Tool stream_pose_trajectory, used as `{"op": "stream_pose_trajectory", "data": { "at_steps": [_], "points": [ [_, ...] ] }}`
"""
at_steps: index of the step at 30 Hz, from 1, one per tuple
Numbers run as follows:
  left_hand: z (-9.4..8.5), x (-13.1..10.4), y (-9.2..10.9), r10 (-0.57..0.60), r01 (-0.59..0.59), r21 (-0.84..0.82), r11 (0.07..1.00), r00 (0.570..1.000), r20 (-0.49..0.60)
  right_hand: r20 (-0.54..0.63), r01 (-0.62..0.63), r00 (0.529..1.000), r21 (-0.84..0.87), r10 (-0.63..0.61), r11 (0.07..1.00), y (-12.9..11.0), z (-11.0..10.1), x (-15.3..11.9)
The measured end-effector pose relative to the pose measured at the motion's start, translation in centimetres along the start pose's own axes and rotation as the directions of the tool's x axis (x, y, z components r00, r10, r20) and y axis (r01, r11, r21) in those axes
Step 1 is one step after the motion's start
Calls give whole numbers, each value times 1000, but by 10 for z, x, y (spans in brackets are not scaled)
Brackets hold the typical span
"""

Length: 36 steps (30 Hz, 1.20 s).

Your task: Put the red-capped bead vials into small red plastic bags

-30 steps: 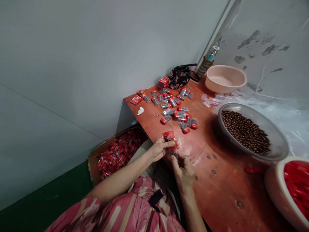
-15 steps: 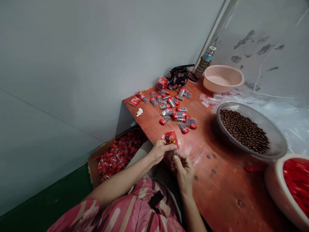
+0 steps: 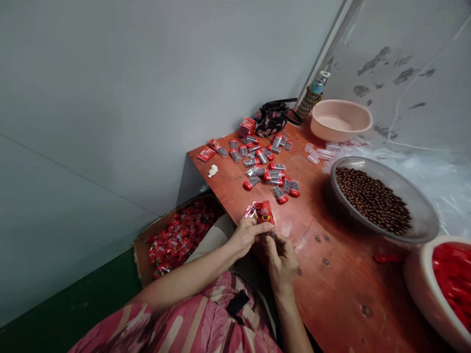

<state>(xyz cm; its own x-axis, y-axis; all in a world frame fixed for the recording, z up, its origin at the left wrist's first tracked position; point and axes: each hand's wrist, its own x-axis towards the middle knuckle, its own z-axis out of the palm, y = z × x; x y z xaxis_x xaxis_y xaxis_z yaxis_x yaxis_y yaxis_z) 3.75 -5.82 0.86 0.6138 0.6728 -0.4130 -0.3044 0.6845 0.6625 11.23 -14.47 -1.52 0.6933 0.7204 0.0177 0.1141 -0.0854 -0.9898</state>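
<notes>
Over the table's near edge, my left hand (image 3: 246, 236) is closed on a red printed packet (image 3: 265, 211), pinched under the thumb, with its shiny side sticking out to the left. My right hand (image 3: 283, 262) is closed just below, its thumb and fingers on a small clear container of dark brown balls (image 3: 271, 235) at the packet's lower end. Fingers cover most of the container. Beyond my hands, several filled clear containers with red caps (image 3: 274, 175) lie scattered on the red-brown table (image 3: 316, 279).
A grey bowl of brown balls (image 3: 371, 201) and a tub of red caps (image 3: 415, 274) stand on the right. Behind are clear empty containers (image 3: 320, 153), a pink basin (image 3: 340, 120), a bag (image 3: 270, 120) and a bottle (image 3: 312, 95). A box of red packets (image 3: 180, 235) sits below left.
The packet has tilted and spread, showing more of its shiny left side. My right hand has moved up closer to my left, so less of the container shows.
</notes>
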Motion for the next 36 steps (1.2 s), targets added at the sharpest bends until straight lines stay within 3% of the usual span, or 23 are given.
{"op": "stream_pose_trajectory", "data": {
  "at_steps": [5,11,17,20,23,28,30,32,34,36],
  "points": [
    [0,0,-2,-42,37,60,997,997,72,108,-245,969,295,223,924,0,0,5],
    [-6,3,3,-25,26,-3,1000,999,21,154,-244,967,307,205,920,2,-3,1],
    [-10,-10,0,-97,94,25,995,979,180,152,-266,962,331,227,905,-2,-6,9],
    [-19,-16,2,-94,96,-3,995,979,179,270,-297,938,306,216,905,-3,-5,17],
    [-30,-23,10,-153,153,13,988,975,163,417,-317,885,211,208,925,-6,-1,24],
    [-55,-43,25,-213,212,21,977,963,166,542,-131,834,15,102,991,-10,20,28],
    [-74,-53,28,-148,154,-52,987,985,92,597,-76,799,-16,71,997,-10,27,24],
    [-99,-64,29,-51,39,-153,987,996,-75,607,-77,791,-18,72,997,-8,28,21],
    [-123,-71,26,-17,-29,-158,987,958,-286,554,-91,827,-35,96,995,-7,22,20],
    [-136,-73,23,-2,7,10,1000,891,-454,473,-95,873,-78,121,992,-6,12,22]
  ]
}}
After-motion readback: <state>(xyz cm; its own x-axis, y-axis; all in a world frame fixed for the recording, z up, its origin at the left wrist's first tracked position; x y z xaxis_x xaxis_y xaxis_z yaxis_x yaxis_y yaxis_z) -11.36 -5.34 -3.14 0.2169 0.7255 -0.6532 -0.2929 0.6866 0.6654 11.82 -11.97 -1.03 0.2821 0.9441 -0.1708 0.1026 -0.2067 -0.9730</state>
